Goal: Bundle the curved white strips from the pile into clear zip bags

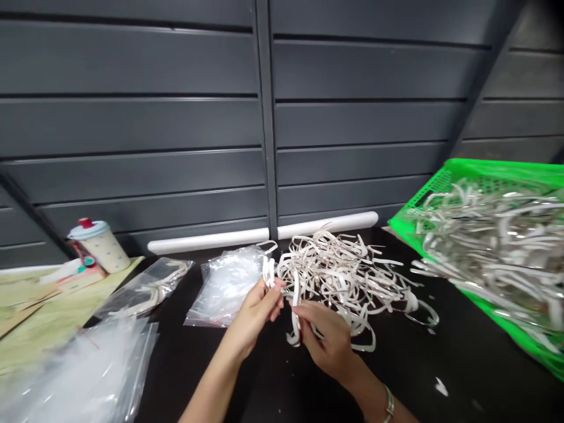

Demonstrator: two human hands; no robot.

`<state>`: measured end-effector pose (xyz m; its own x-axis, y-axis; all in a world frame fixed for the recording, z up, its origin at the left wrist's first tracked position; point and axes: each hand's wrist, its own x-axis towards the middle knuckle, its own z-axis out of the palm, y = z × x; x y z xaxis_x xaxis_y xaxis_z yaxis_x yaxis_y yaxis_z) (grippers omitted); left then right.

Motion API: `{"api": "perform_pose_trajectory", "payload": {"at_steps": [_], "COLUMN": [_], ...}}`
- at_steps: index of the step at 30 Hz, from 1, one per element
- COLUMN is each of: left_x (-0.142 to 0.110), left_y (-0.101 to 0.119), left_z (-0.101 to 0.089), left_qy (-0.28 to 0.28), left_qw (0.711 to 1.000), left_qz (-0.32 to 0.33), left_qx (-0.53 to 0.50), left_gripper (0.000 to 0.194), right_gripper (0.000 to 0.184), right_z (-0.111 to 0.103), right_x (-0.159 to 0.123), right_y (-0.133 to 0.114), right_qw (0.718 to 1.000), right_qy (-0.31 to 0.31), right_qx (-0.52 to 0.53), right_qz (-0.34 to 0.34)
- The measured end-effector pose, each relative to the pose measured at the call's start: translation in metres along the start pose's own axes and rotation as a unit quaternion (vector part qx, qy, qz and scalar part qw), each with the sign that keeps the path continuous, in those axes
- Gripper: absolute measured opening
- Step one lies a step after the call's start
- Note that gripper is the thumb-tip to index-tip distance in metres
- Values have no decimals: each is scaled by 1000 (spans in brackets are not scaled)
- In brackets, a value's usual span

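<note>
Several short white strips [268,271] stick up out of my left hand [259,305], whose fingers are closed around their lower part. My right hand [324,335] pinches one longer white strip [295,294], which hangs curved below the fingertips. The two hands are close together but apart. Just behind them lies a tangled heap of white and silvery strips [335,270] on the black table [264,382]. What exactly the strips are, I cannot make out. Left of my left hand is a stack of clear plastic bags [229,282].
A green basket [440,170] full of similar strips stands at the right. At the left are more clear bags [88,364], a bag with curved strips inside [152,291], and a cup with a blue lid [103,247]. White foam tubes [211,241] line the grey wall.
</note>
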<state>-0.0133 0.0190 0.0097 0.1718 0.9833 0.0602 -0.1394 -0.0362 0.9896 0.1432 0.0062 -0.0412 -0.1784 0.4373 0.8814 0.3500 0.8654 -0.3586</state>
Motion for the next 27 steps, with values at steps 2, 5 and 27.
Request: {"api": "perform_pose_trajectory", "payload": {"at_steps": [2, 5, 27], "left_x": [-4, -8, 1], "left_y": [6, 13, 9], "left_z": [-4, -10, -17], "left_qy": [-8, -21, 133], "left_qw": [1000, 998, 955], "left_qz": [6, 20, 96], "left_qx": [-19, -47, -248], "left_gripper": [31, 28, 31], "right_gripper": [42, 25, 20], "right_z": [4, 13, 59], "right_x": [11, 28, 46], "right_y": [-8, -13, -2], "right_qw": [999, 993, 485], "right_qy": [1, 7, 189], "right_qx": [52, 107, 644], "right_qz": [4, 52, 561]}}
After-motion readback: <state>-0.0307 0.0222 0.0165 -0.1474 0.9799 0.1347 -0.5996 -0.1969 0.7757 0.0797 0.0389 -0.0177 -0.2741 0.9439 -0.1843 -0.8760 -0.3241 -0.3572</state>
